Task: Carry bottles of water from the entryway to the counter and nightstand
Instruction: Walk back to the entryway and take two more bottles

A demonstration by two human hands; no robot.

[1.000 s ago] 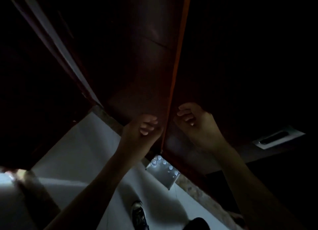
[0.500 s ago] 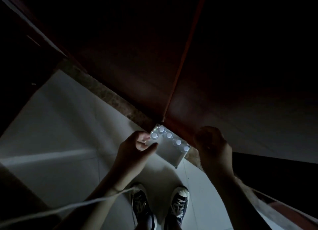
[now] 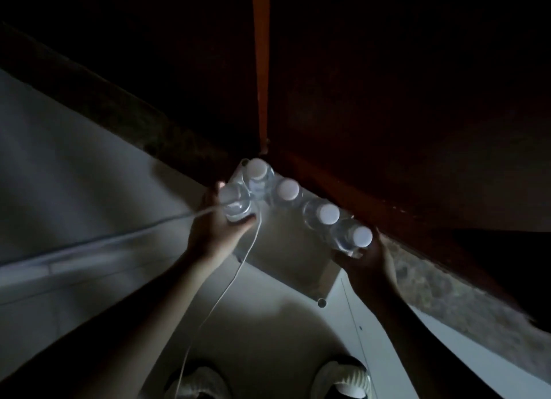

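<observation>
Five water bottles stand upright on a small pale tray [image 3: 286, 258], their white caps facing up toward the camera, so each long axis runs vertically, nearly straight at the viewer. They form a slanted row from far left to near right along the tray's far edge, close against the foot of a dark reddish-brown door [image 3: 387, 115]. The left hand [image 3: 214, 231] curls around the leftmost bottle [image 3: 235, 207] from the near-left side, thumb on one flank and fingers wrapped on the other, the bottle rising out of the grasp with its cap blurred. The right hand [image 3: 365, 260] cups the rightmost bottle [image 3: 356, 239] from below and the near-right, fingers bent around its body, the cap above the fingertips. Between them stand three bottles untouched: one far-left [image 3: 258, 175], a middle one [image 3: 287, 190] and one beside the right hand's bottle [image 3: 326, 215]. A thin white cord [image 3: 226, 294] hangs down across the left wrist. Two sneakers [image 3: 343, 377] show at the near edge on the pale tiled floor [image 3: 74, 175].
</observation>
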